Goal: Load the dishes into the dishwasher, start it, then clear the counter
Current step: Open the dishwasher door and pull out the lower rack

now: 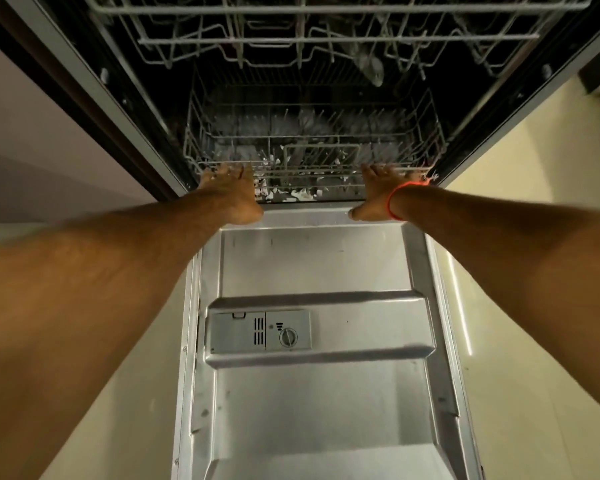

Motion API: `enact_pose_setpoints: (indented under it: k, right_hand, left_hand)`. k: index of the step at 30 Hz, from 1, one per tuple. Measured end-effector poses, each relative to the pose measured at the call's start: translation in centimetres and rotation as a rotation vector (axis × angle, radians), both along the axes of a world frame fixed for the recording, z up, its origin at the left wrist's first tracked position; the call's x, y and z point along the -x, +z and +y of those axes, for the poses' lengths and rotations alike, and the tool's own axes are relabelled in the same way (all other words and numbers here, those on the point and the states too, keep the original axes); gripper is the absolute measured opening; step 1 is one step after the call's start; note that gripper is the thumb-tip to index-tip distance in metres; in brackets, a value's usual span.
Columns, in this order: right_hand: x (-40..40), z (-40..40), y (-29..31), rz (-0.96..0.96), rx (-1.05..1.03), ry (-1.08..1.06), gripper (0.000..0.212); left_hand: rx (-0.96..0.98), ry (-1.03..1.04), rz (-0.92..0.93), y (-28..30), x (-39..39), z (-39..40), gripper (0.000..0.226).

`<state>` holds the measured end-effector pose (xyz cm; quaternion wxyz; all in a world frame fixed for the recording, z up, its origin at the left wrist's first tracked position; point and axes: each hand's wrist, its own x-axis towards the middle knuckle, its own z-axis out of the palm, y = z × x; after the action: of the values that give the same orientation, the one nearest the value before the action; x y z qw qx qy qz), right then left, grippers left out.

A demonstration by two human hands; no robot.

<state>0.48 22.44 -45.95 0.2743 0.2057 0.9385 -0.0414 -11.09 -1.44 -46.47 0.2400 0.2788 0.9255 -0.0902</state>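
The dishwasher stands open with its steel door [319,393] folded down flat below me. The lower wire rack [312,147] sits inside the tub, and the upper rack [326,26] hangs above it. My left hand [231,194] grips the left part of the lower rack's front rail, fingers curled over the wire. On the right part of the same rail, my right hand [378,194], with a red thread at the wrist, has its fingers hooked over the wire. No dishes are plainly visible in the racks.
A grey detergent dispenser [258,330] with a round knob is set in the door's inner face. Pale floor lies on both sides of the door. A dark cabinet edge [84,98] runs along the left of the tub.
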Motion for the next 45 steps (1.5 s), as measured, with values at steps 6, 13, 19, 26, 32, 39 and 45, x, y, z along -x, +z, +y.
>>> enact_pose_setpoints:
  k: [6, 13, 19, 26, 32, 39, 45]
  right_hand:
    - [0.4, 0.2, -0.6, -0.018, -0.006, -0.002, 0.111]
    - [-1.6, -0.9, -0.4, -0.057, -0.027, 0.037, 0.121]
    - [-5.4, -2.7, -0.2, -0.031, 0.001, 0.038, 0.115]
    - [-7.0, -3.7, 0.4, -0.017, -0.016, 0.067, 0.097]
    - [-9.7, -5.3, 0.8, -0.010, 0.011, 0.049, 0.091]
    - [-15.5, -7.9, 0.1, 0.014, 0.042, 0.016, 0.075]
    - [-20.9, -9.9, -0.1, 0.016, 0.053, 0.036, 0.067]
  left_hand:
    - [0.014, -0.014, 0.000, -1.0, 0.8, 0.3, 0.097]
    - [0.015, -0.027, 0.061, -1.8, -1.8, -0.7, 0.111]
    - [0.057, 0.009, -0.054, -1.0, -5.8, -2.4, 0.109]
    - [0.059, 0.041, -0.068, -0.3, -8.8, -3.3, 0.104]
    - [0.052, 0.042, -0.031, 1.0, -10.7, -4.2, 0.095]
    - [0.027, 0.052, -0.091, 0.5, -15.9, -6.9, 0.089]
    - [-0.007, 0.079, -0.077, 0.1, -21.5, -9.6, 0.079]
